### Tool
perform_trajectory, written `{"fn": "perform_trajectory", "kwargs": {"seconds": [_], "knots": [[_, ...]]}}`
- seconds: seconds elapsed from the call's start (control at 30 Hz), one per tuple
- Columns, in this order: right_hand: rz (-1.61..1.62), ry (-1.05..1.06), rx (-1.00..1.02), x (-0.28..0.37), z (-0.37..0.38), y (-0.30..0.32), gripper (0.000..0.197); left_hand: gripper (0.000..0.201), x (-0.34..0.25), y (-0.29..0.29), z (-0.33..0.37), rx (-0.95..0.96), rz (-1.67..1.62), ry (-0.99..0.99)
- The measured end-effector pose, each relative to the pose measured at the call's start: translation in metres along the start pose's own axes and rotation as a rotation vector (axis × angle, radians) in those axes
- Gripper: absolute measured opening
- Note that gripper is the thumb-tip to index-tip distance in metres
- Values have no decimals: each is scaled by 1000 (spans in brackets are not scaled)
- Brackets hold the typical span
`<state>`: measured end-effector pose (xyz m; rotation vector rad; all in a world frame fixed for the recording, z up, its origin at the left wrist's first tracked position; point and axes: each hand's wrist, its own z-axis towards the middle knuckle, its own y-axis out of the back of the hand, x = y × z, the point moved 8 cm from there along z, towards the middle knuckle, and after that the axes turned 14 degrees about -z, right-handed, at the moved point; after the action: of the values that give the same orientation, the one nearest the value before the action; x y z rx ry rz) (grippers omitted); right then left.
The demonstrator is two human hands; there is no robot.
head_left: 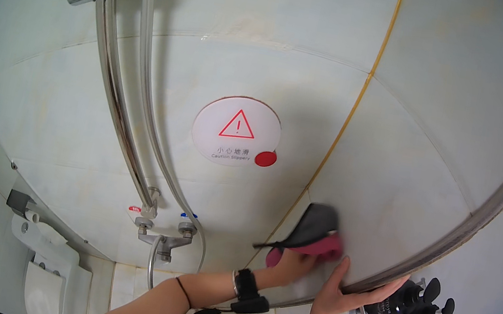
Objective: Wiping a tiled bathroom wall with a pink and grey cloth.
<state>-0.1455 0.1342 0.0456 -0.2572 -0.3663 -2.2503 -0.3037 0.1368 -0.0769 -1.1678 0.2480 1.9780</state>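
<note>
My left hand point(293, 269) is closed on a pink and dark grey cloth point(314, 227), which lies against the pale tiled wall point(296, 131) near a yellowed vertical joint. The cloth covers most of the fingers, and its grey part is slightly blurred. To the right, my right hand point(344, 299) grips the lower end of a curved metal-edged frame point(444, 248), with the thumb on the near side and the fingers around the other. A dark strap with a small device sits on each wrist.
A shower mixer point(165, 243) with hose and a chrome riser rail point(113, 65) stand left of my hands. An oval warning sign point(237, 124) is on the wall. Black pump bottles point(406, 312) fill a wire rack at right. A white dispenser point(48, 262) hangs at lower left.
</note>
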Motion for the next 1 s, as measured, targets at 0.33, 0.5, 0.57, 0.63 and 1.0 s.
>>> {"fn": "perform_trajectory", "kwargs": {"seconds": [0.33, 0.5, 0.57, 0.63, 1.0], "knots": [[12, 13, -18, 0, -2, 3, 94, 24, 10, 3, -27, 59, -22, 8], [7, 15, -45, 4, -1, 5, 91, 36, -68, -27, 49, 288, 120, -327], [-14, 39, -47, 4, 0, 5, 91, 35, -57, -29, 51, 299, 47, -209], [-19, 24, -39, 2, -2, 6, 91, 35, -43, -30, 51, 310, -25, -88], [6, 5, -2, -2, -5, 2, 92, 32, -71, -33, 30, 356, 230, -395]]}}
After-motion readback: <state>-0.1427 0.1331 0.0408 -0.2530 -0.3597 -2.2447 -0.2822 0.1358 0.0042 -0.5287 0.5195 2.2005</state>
